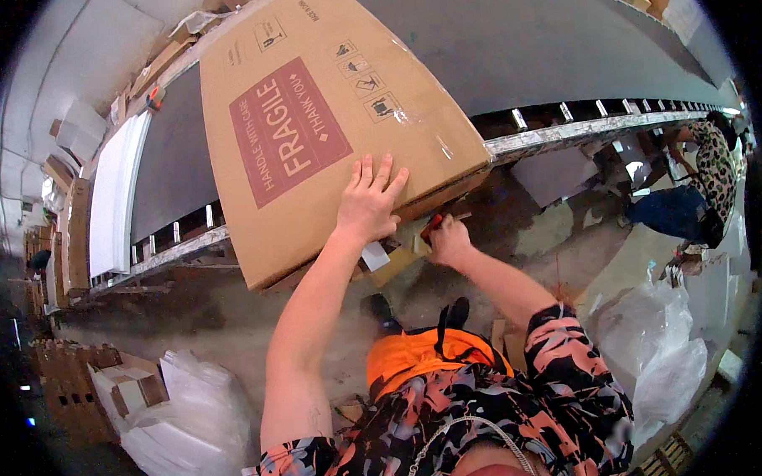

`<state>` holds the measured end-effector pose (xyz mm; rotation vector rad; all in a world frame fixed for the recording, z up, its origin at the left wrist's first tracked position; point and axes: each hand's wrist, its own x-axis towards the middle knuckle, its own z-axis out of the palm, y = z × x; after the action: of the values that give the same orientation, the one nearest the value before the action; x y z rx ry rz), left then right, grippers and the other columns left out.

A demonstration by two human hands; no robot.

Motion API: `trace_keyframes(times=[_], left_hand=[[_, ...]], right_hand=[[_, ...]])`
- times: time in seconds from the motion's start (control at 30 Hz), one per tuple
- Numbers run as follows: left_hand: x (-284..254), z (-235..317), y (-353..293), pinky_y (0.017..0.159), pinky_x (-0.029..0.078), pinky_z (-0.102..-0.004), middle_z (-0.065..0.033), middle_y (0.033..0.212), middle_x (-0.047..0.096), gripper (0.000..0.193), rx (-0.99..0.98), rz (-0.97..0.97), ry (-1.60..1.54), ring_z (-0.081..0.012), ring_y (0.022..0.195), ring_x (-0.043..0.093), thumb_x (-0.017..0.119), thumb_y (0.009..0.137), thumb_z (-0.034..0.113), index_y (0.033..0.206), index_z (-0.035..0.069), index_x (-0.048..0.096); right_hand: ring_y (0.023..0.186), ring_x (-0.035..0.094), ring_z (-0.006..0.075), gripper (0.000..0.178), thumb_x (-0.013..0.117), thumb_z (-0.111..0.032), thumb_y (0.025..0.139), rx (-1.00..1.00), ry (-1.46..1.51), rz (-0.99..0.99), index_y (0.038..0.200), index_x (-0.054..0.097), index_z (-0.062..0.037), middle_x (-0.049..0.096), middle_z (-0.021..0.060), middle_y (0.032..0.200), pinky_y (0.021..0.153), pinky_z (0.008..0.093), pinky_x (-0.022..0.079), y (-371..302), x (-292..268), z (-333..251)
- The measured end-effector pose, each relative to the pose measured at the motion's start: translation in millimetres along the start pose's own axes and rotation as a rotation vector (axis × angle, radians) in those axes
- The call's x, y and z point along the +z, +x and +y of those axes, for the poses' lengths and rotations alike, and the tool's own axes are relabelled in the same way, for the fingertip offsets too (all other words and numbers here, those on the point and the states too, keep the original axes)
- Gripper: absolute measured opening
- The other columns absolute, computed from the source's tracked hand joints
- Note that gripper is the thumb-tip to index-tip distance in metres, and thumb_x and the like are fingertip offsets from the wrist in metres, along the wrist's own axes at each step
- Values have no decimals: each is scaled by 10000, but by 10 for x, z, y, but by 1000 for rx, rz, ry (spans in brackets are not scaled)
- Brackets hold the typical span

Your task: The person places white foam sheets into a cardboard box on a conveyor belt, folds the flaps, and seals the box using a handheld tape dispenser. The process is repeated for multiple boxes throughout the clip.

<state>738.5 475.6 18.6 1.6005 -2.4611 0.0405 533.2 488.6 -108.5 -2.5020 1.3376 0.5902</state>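
A large brown cardboard box [377, 129] with a dark red printed label and handling symbols lies on the conveyor, its near end jutting past the edge. My left hand [369, 198] rests on top of the box near its front edge, fingers spread. Beside the box's near side and lower down, my right hand [451, 241] is closed around a small red tool [432, 227]. Its kind is hard to make out, since the fingers and the box's edge hide part of it.
The dark conveyor belt [542, 43] runs away right along a metal rail [596, 134]. White panels [121, 192] stand at left. Clear plastic wrap [648, 329] and a white wrapped bundle [194, 421] lie on the floor. Another person [716, 172] bends at far right.
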Motion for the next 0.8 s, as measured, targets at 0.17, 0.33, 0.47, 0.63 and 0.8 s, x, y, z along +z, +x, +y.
trace_keyframes(times=[0.17, 0.33, 0.47, 0.63, 0.8], left_hand=[[-11, -43, -68, 1170, 307, -515, -171, 1510, 420, 889, -4, -7, 45, -445, 1376, 397, 852, 632, 313, 1425, 195, 468], [-62, -149, -220, 1188, 244, -538, -169, 1550, 354, 906, 36, -2, 44, -431, 1425, 321, 822, 711, 346, 1481, 160, 382], [-312, -711, -1145, 1194, 180, -577, -242, 1558, 295, 996, -61, -61, 100, -493, 1446, 222, 809, 706, 461, 1514, 129, 331], [-432, -1285, -1972, 1197, 172, -570, -320, 1541, 249, 1172, -74, -3, 24, -513, 1445, 200, 850, 635, 450, 1529, 7, 234], [-370, -1368, -1962, 1195, 199, -546, -340, 1549, 207, 1278, -60, 118, -222, -487, 1447, 222, 881, 605, 419, 1522, -73, 139]], right_hand=[[1024, 656, 356, 492, 647, -362, 713, 90, 301, -219, 1119, 702, -90, 633, 221, 1102, 862, 440, 544, -578, 359, -354], [976, 663, 375, 501, 646, -371, 745, 253, 309, -135, 1164, 677, -98, 628, 208, 1098, 844, 456, 547, -1034, 221, -558], [936, 661, 425, 458, 653, -362, 762, 516, 422, 140, 1196, 665, -215, 613, 220, 1093, 811, 505, 546, -1448, 112, -641], [897, 685, 399, 432, 718, -399, 747, 217, 254, 696, 1114, 672, -175, 622, 220, 1127, 737, 503, 567, -1273, -1242, -1336], [959, 674, 362, 471, 695, -315, 720, 69, 195, 534, 1160, 671, -148, 664, 189, 1046, 762, 462, 555, -350, -2833, -2100]])
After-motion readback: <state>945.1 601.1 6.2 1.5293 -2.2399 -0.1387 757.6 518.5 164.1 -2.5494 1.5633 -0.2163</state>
